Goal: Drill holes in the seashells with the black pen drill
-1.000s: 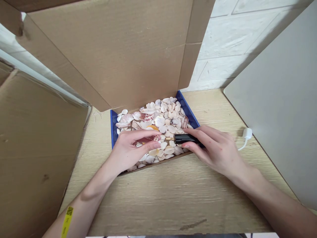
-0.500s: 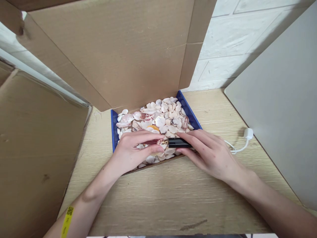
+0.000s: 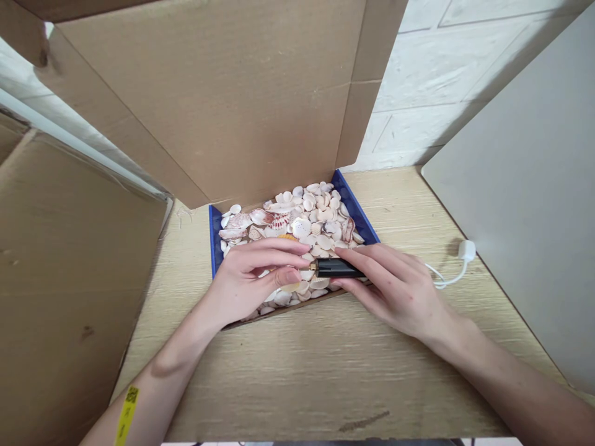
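Observation:
My right hand (image 3: 395, 285) grips a small black electric drill (image 3: 335, 267), its thumb below and fingers above the barrel. The drill's brass-coloured chuck (image 3: 313, 267) points left, towards the fingertips of my left hand (image 3: 255, 272). My left hand is closed in a pinch around the drill's tip; the speckled seashell seen there earlier is now hidden behind the fingers. Both hands are above a shallow box with blue side walls (image 3: 356, 207), filled with white, pinkish and red-striped seashells (image 3: 320, 214).
A tall cardboard flap (image 3: 223, 93) rises behind the box. More cardboard (image 3: 69, 279) stands at the left. A white cable with a plug (image 3: 466, 250) lies on the wooden table (image 3: 297, 378) at the right, beside a large grey panel (image 3: 520, 204).
My left fingers have turned and curled over the drill's tip, covering the speckled shell that showed between them. My right hand and the drill have hardly moved.

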A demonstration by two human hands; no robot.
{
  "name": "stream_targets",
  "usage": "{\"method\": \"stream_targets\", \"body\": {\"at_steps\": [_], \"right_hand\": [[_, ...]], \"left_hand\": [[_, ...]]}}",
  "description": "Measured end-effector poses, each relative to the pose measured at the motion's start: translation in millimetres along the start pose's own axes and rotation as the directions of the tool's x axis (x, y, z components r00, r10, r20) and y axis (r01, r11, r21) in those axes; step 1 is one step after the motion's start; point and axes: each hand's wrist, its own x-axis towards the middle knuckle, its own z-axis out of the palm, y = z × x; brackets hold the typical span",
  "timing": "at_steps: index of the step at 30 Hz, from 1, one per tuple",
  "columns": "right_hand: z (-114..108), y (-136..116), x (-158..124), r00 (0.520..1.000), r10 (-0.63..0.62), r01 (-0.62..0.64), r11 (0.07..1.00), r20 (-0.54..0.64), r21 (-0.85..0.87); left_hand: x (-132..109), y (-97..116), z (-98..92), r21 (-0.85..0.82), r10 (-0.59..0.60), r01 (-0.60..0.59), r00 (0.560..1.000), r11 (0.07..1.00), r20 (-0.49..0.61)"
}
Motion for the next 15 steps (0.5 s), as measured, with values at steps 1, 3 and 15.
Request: {"method": "stream_targets", "body": {"at_steps": [1,3,15], "right_hand": [[-0.2,0.1,0.3,1.0,-0.005,0.006,1.0,-0.013,0.01],[-0.8,0.5,1.5,0.999,-0.016,0.017,1.0,-0.042,0.02],[-2.4,0.2,3.7,0.998,-0.018,0.019,1.0,-0.06,0.009]], "left_hand": [[0.0,0.0,0.2,0.002,-0.016,0.016,1.0,1.0,0.0],[0.0,-0.4,1.0,0.004,-0.045,0.045,0.999,0.999,0.009],[-2.7,-0.2,3.4,0.045,-0.22,0.218,0.974,0.975,0.055]]}}
